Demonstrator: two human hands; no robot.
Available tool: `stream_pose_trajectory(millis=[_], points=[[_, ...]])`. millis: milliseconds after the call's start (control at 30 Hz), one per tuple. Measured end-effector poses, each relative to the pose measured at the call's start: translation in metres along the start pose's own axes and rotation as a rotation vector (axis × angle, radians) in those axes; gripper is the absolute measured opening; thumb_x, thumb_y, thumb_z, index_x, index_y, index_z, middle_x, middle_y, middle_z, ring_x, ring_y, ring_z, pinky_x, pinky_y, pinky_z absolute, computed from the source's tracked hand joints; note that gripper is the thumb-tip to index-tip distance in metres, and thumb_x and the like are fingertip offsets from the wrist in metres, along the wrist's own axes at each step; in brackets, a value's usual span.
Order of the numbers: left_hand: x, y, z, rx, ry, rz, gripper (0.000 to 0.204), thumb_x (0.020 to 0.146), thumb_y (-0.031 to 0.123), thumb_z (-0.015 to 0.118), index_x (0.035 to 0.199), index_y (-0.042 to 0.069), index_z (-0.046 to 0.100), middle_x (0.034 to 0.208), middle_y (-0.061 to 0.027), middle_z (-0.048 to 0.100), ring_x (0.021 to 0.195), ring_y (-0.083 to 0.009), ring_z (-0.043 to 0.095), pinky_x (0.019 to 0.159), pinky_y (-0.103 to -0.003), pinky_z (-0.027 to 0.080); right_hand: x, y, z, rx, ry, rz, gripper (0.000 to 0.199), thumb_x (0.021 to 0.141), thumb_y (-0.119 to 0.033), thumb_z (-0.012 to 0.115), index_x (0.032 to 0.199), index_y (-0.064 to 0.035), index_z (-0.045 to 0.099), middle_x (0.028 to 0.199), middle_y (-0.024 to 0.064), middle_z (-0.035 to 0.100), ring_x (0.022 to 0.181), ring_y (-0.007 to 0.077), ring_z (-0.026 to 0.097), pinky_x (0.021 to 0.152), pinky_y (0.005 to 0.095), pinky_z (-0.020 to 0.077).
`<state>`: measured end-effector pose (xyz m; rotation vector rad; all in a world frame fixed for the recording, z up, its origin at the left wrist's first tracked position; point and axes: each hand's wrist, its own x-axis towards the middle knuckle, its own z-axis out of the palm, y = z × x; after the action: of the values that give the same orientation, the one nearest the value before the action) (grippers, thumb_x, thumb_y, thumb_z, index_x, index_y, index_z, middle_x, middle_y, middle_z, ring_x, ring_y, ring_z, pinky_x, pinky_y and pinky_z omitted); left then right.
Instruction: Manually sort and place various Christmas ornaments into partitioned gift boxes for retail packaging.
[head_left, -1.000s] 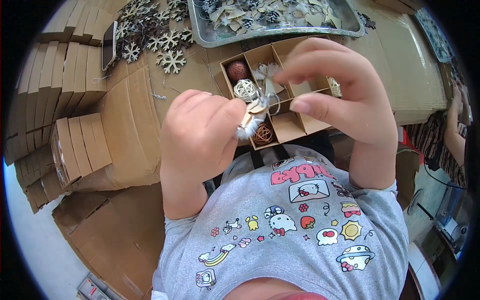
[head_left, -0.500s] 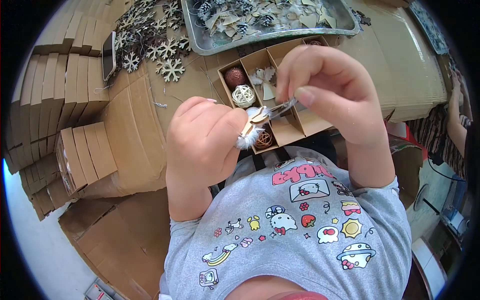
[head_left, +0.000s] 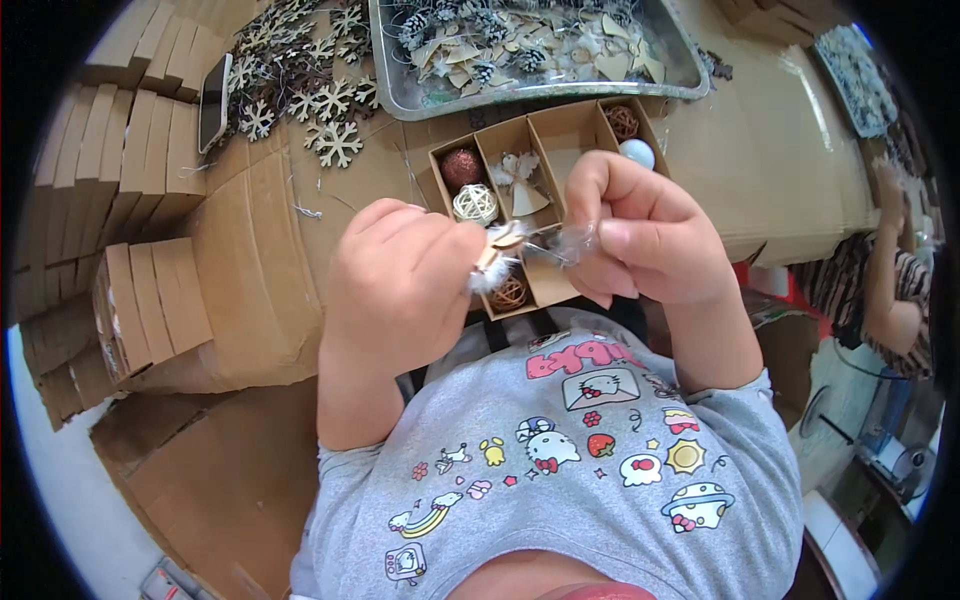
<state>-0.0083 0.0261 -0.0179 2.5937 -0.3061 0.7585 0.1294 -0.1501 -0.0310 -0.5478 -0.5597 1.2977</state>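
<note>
My left hand (head_left: 400,280) is closed around a small wooden ornament with white fluff (head_left: 497,255). My right hand (head_left: 650,235) pinches a crumpled clear, film-like piece (head_left: 577,243) between thumb and fingers, just right of the ornament. A thin strand seems to run between the two. Beneath both hands lies a divided cardboard box (head_left: 570,135). Its left column has a dark red glitter ball (head_left: 462,169), a cream woven ball (head_left: 475,204) and a brown twig ball (head_left: 508,294). An angel ornament (head_left: 523,185) lies in a middle compartment. My right hand hides part of the box.
A metal tray (head_left: 545,103) of wooden pieces and pinecones stands behind the box. Wooden snowflakes (head_left: 338,142) are heaped at far left, beside a phone (head_left: 214,105). Stacked cardboard boxes (head_left: 120,150) line the left. Another person's arm (head_left: 888,270) shows at far right.
My right hand has come lower, uncovering the box's far right compartments with a brown ball and a pale ball. The left hand keeps hold of the ornament. The whole view has shifted slightly.
</note>
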Motion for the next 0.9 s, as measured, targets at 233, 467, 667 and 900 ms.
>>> stream_pose_trajectory(millis=[233,467,667,900], points=[[0.0,0.01,0.006,0.043,-0.063,-0.021,0.013,0.062,0.011,0.06,0.074,0.007,0.055,0.059,-0.0019,0.05,0.056,-0.0193,0.052,0.056,-0.032,0.04,-0.004,-0.035,0.017,-1.13,0.204,0.274,0.016,0.076,0.0,0.066,0.09,0.0006,0.058,0.061,-0.0042,0.043,0.052,0.003,0.035,0.049,0.0185,0.0287],[-0.001,0.012,0.012,-0.037,-0.071,-0.053,0.011,0.064,0.01,0.059,0.072,0.007,0.053,0.059,-0.0023,0.05,0.057,-0.02,0.053,0.057,-0.032,0.04,-0.008,-0.021,0.015,-1.132,0.229,0.113,0.01,0.075,0.004,0.064,0.085,0.0031,0.061,0.065,0.0009,0.054,0.055,0.0036,0.045,0.048,0.021,0.0325],[0.0,0.015,0.01,-0.124,-0.121,-0.074,0.021,0.055,0.002,0.06,0.077,0.003,0.056,0.066,-0.0087,0.058,0.06,-0.0263,0.055,0.06,-0.036,0.045,-0.008,-0.002,0.004,-1.035,0.141,-0.126,0.017,0.077,-0.002,0.068,0.093,0.0021,0.066,0.08,0.0098,0.068,0.07,0.0121,0.063,0.061,0.0256,0.0492],[-0.001,0.016,0.01,-0.227,-0.259,-0.149,0.019,0.058,0.004,0.062,0.076,0.002,0.057,0.079,-0.0125,0.059,0.073,-0.0292,0.058,0.067,-0.038,0.046,-0.009,-0.002,-0.02,-0.748,0.27,-0.44,0.017,0.087,-0.009,0.056,0.093,0.0019,0.068,0.084,0.0062,0.059,0.075,0.0121,0.053,0.064,0.0241,0.0415]])
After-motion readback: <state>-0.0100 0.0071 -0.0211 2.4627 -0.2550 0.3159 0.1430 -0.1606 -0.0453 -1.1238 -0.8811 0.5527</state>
